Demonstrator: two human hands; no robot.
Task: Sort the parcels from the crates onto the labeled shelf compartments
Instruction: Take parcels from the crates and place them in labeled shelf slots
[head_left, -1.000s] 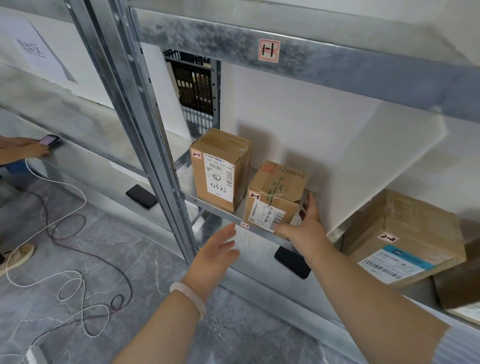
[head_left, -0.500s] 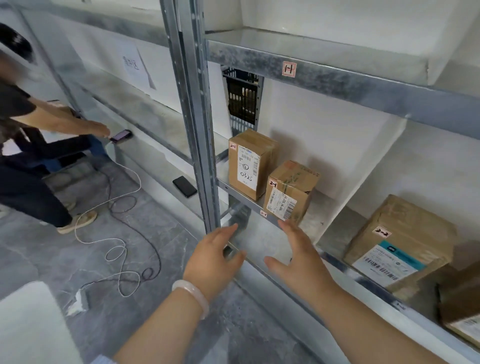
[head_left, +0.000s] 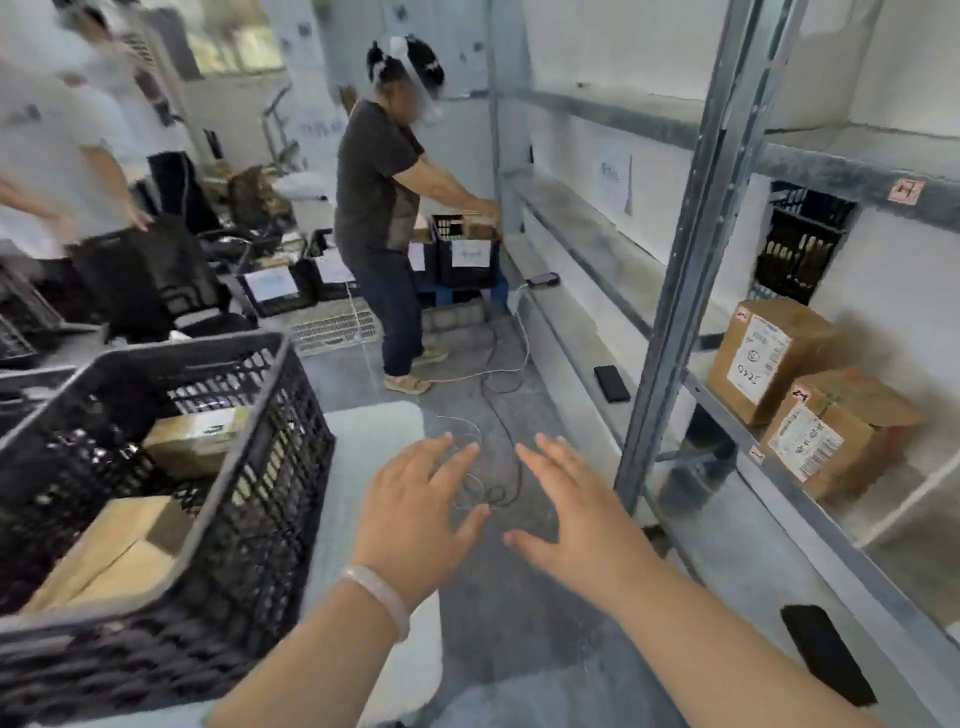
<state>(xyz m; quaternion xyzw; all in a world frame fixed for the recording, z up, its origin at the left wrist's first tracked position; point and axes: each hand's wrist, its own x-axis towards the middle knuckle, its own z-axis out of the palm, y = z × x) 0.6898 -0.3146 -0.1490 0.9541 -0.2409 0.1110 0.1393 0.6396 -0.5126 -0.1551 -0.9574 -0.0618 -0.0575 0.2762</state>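
Your left hand (head_left: 410, 512) and right hand (head_left: 576, 512) hover empty, fingers spread, between the near-left crate (head_left: 249, 519) and the right shelf (head_left: 779, 478).

Left of the fingers (head_left: 451, 458) a crate (head_left: 260, 519) stands on a counter (head_left: 374, 447), with two parcels (head_left: 192, 439) in it, one behind the other. Right of the fingers rises the shelf (head_left: 779, 478), carrying two more parcels (head_left: 763, 358) close together. A phone (head_left: 826, 660) lies on its lower board. Beyond the fingertips, cables (head_left: 493, 483) lie coiled on the floor (head_left: 519, 597). Well beyond them a person (head_left: 379, 208) stands.
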